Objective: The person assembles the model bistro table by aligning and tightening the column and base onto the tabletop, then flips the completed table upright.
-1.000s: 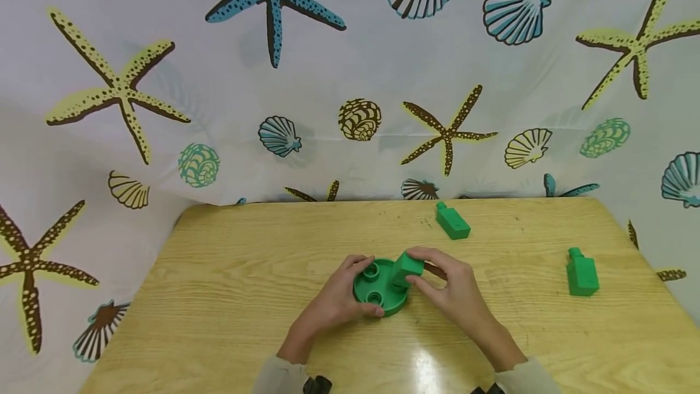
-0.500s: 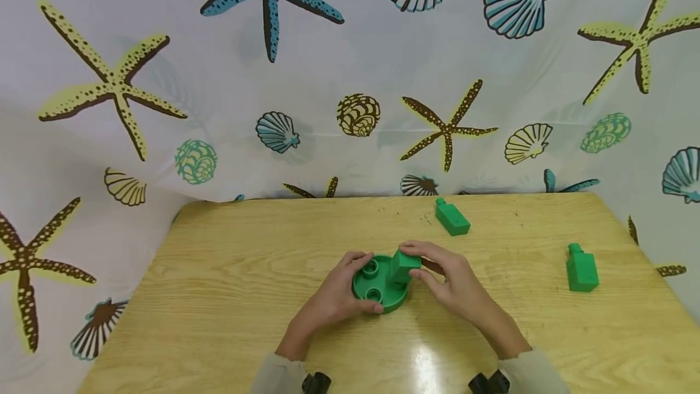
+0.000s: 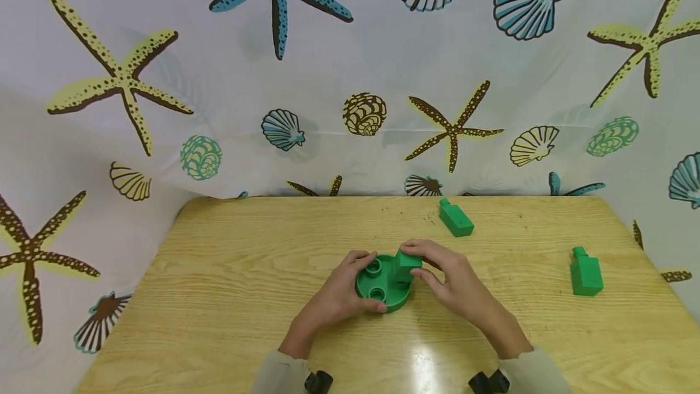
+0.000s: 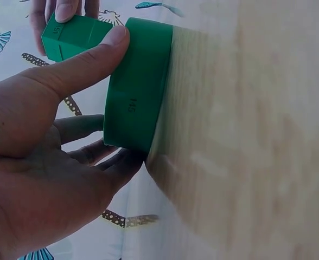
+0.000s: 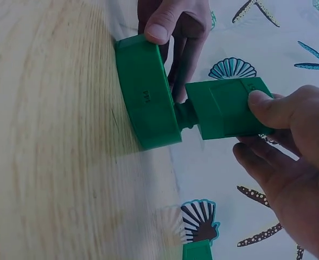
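Green plastic, by the look of it, for every piece on the desk [image 3: 257, 284]. A shallow round base [image 3: 387, 280] sits flat on the wood, just below the centre of the head view. A block [image 3: 407, 265] stands over its right part, narrow neck [image 5: 187, 115] downward.

Left grip [image 3: 340, 289]: holding the base, spread broad, thumb at the near rim, fingers round the far side. Probably so the base cannot slide or turn, with its top left free.

Right grip [image 3: 455, 281]: narrow, pinching the block by its upper end between thumb and fingers. Likely held high so the fingertips clear the rim and the neck end is unobstructed. In the right wrist view, part of the neck shows between block and base; whether it is fully down in a seat, cannot tell.

Two raised rings [image 3: 374, 268] [image 3: 377, 295] in the left part of the base, bare of blocks; their round form seems suited to such necks.

Two similar blocks lie apart on their sides: one near the desk's far edge [image 3: 457, 219], right of centre; one farther right [image 3: 587, 273]. Both necks point toward the top of the frame. Flat faces probably stop them rolling.

Behind: pale cloth [image 3: 322, 78], starfish and shells.
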A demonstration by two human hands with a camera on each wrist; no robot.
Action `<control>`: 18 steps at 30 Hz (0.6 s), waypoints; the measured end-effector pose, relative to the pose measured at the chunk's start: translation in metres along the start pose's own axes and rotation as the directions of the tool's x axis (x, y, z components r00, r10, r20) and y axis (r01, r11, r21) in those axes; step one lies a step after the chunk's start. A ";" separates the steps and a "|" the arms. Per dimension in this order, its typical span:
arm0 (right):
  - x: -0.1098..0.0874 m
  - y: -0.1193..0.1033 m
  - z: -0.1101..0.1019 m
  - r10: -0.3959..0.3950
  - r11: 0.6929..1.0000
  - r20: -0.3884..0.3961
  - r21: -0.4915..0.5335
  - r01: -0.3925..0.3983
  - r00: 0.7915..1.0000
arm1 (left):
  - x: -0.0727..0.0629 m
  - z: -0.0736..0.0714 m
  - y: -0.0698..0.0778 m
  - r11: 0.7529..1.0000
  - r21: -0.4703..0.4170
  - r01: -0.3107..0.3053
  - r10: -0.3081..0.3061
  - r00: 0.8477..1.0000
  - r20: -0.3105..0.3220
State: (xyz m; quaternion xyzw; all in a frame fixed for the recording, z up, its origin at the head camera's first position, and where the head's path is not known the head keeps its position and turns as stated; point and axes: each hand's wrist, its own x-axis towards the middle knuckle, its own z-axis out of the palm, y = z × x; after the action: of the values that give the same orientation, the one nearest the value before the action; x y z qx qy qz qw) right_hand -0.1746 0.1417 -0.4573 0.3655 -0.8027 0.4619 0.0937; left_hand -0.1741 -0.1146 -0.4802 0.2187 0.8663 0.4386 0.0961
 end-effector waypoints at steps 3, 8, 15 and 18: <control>-0.001 -0.001 0.000 0.034 0.999 -0.023 0.020 -0.033 0.999 | 0.000 0.000 0.001 1.000 0.000 -0.005 0.005 1.000 -0.008; -0.003 -0.002 -0.001 0.071 0.996 -0.039 0.058 -0.069 0.997 | 0.000 0.000 0.001 1.000 0.003 0.003 -0.003 1.000 -0.013; -0.005 -0.003 -0.007 0.076 0.996 0.002 0.045 -0.076 0.997 | 0.000 -0.001 -0.001 1.000 -0.005 -0.002 0.002 1.000 -0.013; -0.005 -0.002 -0.008 0.076 0.996 0.002 0.037 -0.076 0.997 | -0.001 -0.003 -0.003 1.000 -0.008 -0.009 0.008 1.000 -0.010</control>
State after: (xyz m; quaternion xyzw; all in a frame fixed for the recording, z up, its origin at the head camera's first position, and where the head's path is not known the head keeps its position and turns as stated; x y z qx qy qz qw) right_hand -0.1712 0.1501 -0.4538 0.3363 -0.8073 0.4799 0.0691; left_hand -0.1752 -0.1180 -0.4808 0.2198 0.8641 0.4436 0.0907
